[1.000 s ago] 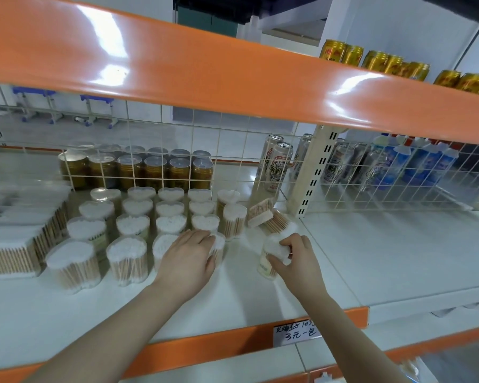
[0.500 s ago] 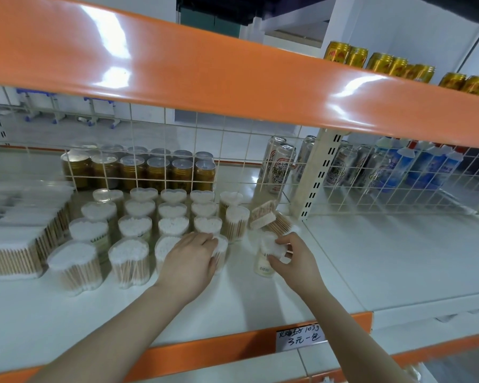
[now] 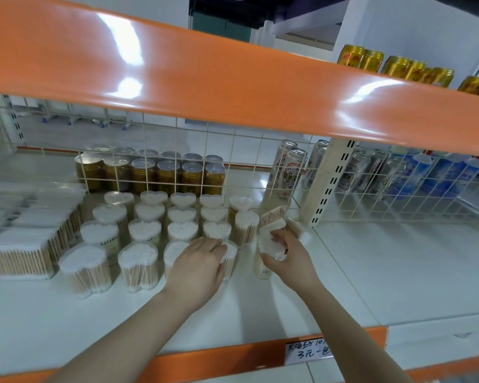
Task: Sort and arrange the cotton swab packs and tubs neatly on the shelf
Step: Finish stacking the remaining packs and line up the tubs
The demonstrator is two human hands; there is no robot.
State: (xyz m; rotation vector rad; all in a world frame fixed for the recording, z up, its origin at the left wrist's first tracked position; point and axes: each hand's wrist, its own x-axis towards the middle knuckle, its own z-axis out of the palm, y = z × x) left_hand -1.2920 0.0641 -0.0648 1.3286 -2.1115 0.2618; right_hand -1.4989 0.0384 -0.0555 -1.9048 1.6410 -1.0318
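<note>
- Flat swab packs (image 3: 25, 250) lie stacked at the far left of the shelf (image 3: 371, 272).
- Heart-shaped tubs (image 3: 155, 230) stand upright in rows beside them.
- Left hand (image 3: 197, 265) rests on the front-row tub (image 3: 227, 258), fingers relaxed over its top.
- Right hand (image 3: 288, 258), just right of it, grips a loose tub (image 3: 270, 244) standing upright, with tipped tubs (image 3: 277, 219) behind.

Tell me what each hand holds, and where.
Right hand grips a swab tub by its top end. Left hand rests flat on a front-row tub, holding nothing.
</note>
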